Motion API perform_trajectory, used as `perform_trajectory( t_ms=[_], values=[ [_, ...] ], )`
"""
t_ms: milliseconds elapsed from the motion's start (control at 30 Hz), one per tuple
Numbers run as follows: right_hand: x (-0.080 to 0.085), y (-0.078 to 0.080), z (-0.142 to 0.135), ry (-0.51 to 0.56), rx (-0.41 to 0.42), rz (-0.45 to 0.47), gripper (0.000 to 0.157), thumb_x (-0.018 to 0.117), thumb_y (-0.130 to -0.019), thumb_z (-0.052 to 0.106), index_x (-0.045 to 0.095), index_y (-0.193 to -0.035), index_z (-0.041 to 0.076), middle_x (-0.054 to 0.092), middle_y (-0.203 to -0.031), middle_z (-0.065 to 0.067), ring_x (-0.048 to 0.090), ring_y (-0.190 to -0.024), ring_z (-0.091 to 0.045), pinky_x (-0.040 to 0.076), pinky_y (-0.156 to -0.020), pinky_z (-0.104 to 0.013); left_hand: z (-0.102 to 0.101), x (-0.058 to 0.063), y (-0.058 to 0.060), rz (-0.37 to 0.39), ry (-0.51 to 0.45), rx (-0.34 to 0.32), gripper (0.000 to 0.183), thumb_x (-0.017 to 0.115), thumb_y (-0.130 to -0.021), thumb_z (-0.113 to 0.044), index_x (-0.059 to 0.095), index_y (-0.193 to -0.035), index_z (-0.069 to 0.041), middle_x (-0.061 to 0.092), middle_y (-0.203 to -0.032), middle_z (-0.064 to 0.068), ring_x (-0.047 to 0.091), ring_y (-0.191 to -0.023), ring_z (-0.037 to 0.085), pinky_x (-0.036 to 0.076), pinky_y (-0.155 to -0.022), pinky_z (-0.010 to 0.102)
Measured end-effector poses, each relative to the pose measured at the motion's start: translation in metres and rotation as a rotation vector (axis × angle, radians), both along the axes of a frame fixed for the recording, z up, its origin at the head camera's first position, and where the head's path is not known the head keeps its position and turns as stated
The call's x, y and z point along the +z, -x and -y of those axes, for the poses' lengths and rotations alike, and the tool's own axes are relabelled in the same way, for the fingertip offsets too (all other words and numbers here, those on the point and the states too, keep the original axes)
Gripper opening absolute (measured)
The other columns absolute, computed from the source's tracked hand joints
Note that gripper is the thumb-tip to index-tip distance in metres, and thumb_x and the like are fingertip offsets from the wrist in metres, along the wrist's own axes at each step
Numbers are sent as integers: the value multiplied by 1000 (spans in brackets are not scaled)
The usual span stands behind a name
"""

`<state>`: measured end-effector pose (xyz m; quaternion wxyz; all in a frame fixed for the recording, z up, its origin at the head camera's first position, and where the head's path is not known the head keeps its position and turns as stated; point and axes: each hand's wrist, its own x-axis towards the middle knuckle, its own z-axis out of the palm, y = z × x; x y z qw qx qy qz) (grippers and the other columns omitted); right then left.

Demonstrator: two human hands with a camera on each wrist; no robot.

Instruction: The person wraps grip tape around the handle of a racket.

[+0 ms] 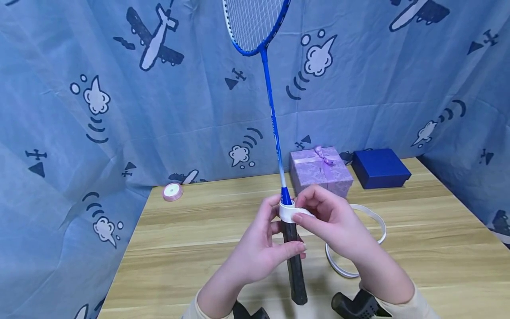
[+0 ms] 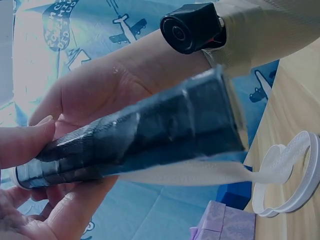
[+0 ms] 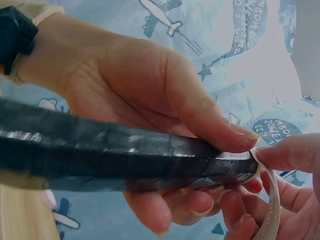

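A blue and white badminton racket [image 1: 271,97] stands almost upright, head up, its black handle [image 1: 295,274] angled down over the table. My left hand [image 1: 263,248] holds the upper handle from the left, its thumb across the front. White grip tape [image 1: 287,213] loops around the top of the handle, just below the blue cone. Close by on the right, my right hand [image 1: 328,217] pinches the tape between thumb and fingers. In the left wrist view a length of tape [image 2: 195,173] runs behind the handle to loose coils [image 2: 310,170].
On the wooden table [image 1: 171,261], the tape's loose loop [image 1: 384,228] lies right of the racket. A lilac gift box [image 1: 320,173] and a dark blue box [image 1: 380,168] stand at the back. A pink-edged ribbon spool [image 1: 172,191] sits back left. Blue printed curtain [image 1: 191,110] surrounds the table.
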<state>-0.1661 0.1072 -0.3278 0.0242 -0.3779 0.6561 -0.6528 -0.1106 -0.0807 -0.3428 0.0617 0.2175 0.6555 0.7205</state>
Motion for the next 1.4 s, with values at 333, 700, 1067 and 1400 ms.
perform_trajectory(
  t_ms=[333, 700, 1067, 1400],
  values=[
    [1, -2, -1, -1, 6, 24, 10, 65, -97, -6, 57, -101, -1, 63, -90, -4, 62, -81, -16, 53, -66, -25, 4, -1, 2, -70, 130, 85, 79, 78, -88, 2, 44, -150, -32, 59, -129, 9, 63, -105, 17, 65, -80, 34],
    [1, -4, 0, -129, -143, -60, 15, 71, -94, -1, 63, -97, 10, 61, -84, -1, 56, -68, -14, 46, -53, -27, 3, 1, 0, -106, 261, 186, 72, 79, -88, -3, 52, -145, -37, 67, -117, -4, 68, -89, 13, 66, -66, 34],
    [4, 1, -6, -169, -80, -237, 28, 75, -90, -5, 67, -91, 22, 63, -99, 2, 55, -82, -14, 43, -55, -27, 5, 1, -1, -94, 266, 184, 78, 78, -88, 0, 48, -149, -38, 66, -120, -3, 67, -93, 13, 65, -62, 35],
    [2, 2, -8, -78, -42, -233, 28, 67, -92, -12, 68, -91, 16, 61, -102, -8, 57, -89, -16, 46, -58, -27, 6, 1, 1, -107, 260, 154, 75, 78, -88, 2, 49, -147, -34, 63, -115, 3, 67, -92, 12, 65, -62, 35]
  ],
)
